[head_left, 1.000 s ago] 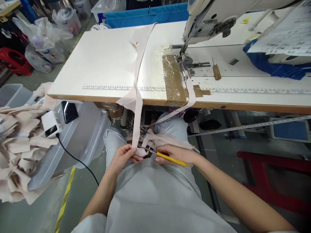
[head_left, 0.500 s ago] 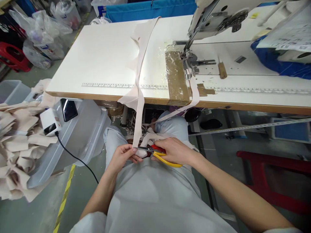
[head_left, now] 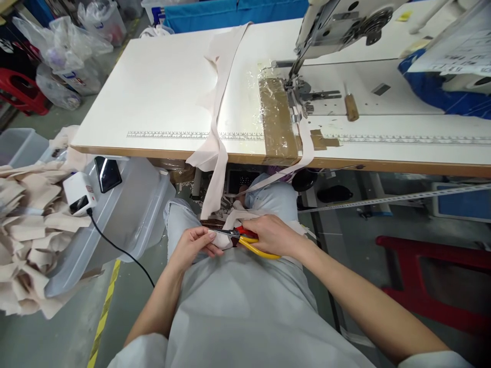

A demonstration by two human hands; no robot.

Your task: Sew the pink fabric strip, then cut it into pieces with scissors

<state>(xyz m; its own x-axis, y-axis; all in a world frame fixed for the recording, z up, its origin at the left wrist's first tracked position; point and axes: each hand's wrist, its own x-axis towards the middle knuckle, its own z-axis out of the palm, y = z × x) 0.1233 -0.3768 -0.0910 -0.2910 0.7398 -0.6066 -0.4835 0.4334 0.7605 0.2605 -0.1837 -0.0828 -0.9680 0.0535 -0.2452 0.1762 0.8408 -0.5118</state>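
Observation:
Over my lap, my right hand (head_left: 264, 235) grips scissors (head_left: 256, 249) with red and yellow handles. Their blades point left, close to the fingertips of my left hand (head_left: 197, 243), and look closed. My left hand pinches pale pink fabric (head_left: 223, 240) just below the blades. A longer strip of the same fabric (head_left: 219, 153) hangs over the table edge, its lower end loose above my left hand. A narrow band (head_left: 307, 140) runs from the sewing machine's presser foot (head_left: 295, 102) down toward my lap, where more fabric lies bunched.
The white sewing table (head_left: 161, 92) spans the front, its wooden edge above my knees. A wooden-handled awl (head_left: 351, 106) lies right of the needle. At left are a clear plastic bin (head_left: 126, 214), a phone (head_left: 108, 174), a white power bank (head_left: 80, 193) and piled fabric pieces (head_left: 26, 240). A red stool (head_left: 406, 286) stands right.
The hanging strip has come apart from the fabric at my left hand; its lower end has swung left and up. The scissors have shifted slightly left and up.

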